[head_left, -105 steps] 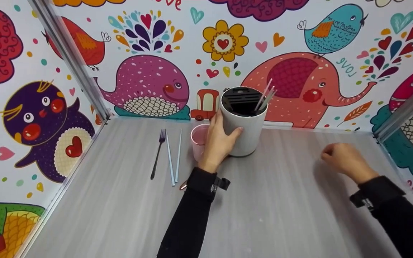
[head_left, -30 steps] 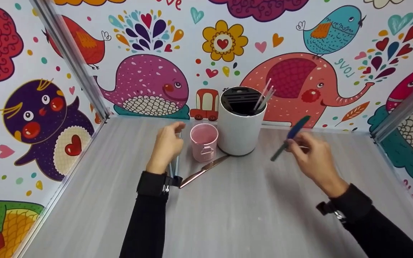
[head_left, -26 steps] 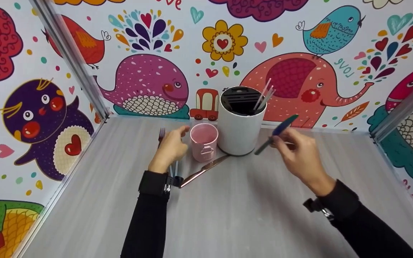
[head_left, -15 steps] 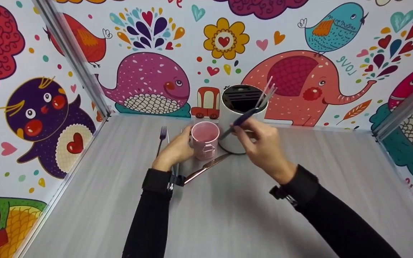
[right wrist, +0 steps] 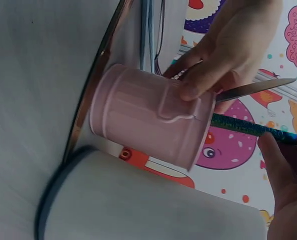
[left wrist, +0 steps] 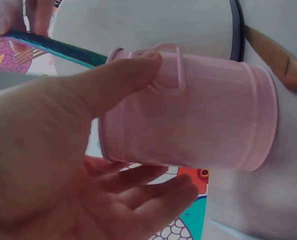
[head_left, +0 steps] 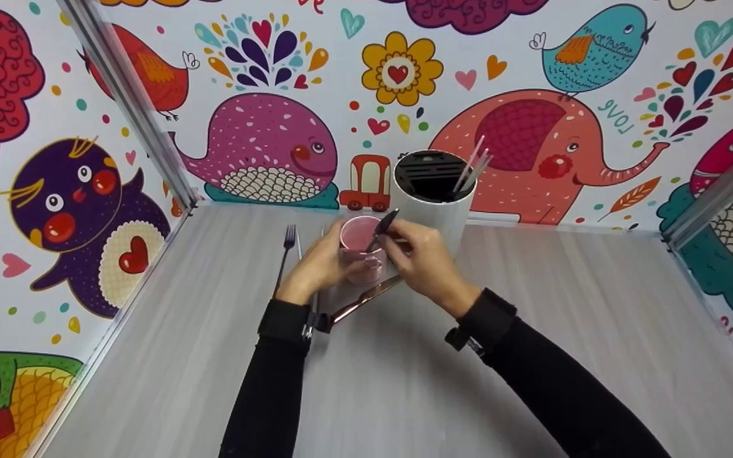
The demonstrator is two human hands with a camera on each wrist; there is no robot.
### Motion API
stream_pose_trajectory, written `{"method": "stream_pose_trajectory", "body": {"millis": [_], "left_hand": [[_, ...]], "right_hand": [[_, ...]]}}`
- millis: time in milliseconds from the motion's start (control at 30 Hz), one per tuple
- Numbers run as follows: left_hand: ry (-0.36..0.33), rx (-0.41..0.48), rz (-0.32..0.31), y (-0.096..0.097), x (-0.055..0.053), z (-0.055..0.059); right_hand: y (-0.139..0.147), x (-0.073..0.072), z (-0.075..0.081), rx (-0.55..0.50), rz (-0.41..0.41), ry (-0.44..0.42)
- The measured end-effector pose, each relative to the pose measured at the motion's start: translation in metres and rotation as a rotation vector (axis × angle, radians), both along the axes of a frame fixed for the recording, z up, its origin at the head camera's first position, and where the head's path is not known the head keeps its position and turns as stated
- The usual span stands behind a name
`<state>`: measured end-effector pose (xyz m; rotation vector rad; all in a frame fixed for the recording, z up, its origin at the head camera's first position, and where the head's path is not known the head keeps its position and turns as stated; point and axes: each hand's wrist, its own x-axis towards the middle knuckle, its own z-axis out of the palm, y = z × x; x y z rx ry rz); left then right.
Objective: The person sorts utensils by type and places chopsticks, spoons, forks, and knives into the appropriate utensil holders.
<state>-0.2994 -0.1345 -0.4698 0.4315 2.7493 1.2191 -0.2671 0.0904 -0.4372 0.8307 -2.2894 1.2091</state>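
Note:
My left hand (head_left: 317,266) grips the pink cup (head_left: 366,273) by its left side; in the left wrist view the thumb lies at the cup's small handle (left wrist: 180,70). Between thumb and fingers, my right hand (head_left: 431,264) holds a blue-green table knife (head_left: 387,221) at the cup's mouth. Its lower end is inside the rim, as the right wrist view also shows on the blue-green knife (right wrist: 238,124). A silver blade-like piece (right wrist: 256,90) shows beside the rim there; I cannot tell what it belongs to.
Behind the cup stands a white utensil holder (head_left: 446,219) with a slotted black top and several thin sticks. A copper-coloured knife (head_left: 363,300) lies before the cup. Left of it are a dark fork (head_left: 288,238) and pale blue chopsticks (head_left: 299,245). Printed panels border the table.
My left hand has moved from the utensil holder, over the fork and chopsticks, to the cup. The right hand, holding the knife, has come left, and the knife's end has entered the cup.

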Motion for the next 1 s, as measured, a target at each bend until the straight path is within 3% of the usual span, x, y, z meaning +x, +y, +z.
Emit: {"method": "stream_pose_trajectory", "body": {"millis": [167, 300, 800, 1000], "left_hand": [[0.056, 0.022, -0.047, -0.002, -0.001, -0.001], [0.056, 0.023, -0.053, -0.003, -0.001, -0.002], [0.135, 0.030, -0.083, -0.003, -0.002, -0.005], [0.082, 0.040, -0.064, -0.003, -0.002, -0.005]], "right_hand": [[-0.006, -0.007, -0.012, 0.026, 0.007, -0.087], [-0.010, -0.010, -0.022, 0.059, -0.006, -0.128], [-0.008, -0.017, -0.048, 0.173, 0.000, -0.109], [-0.002, -0.016, -0.053, 0.166, 0.028, -0.090]]}}
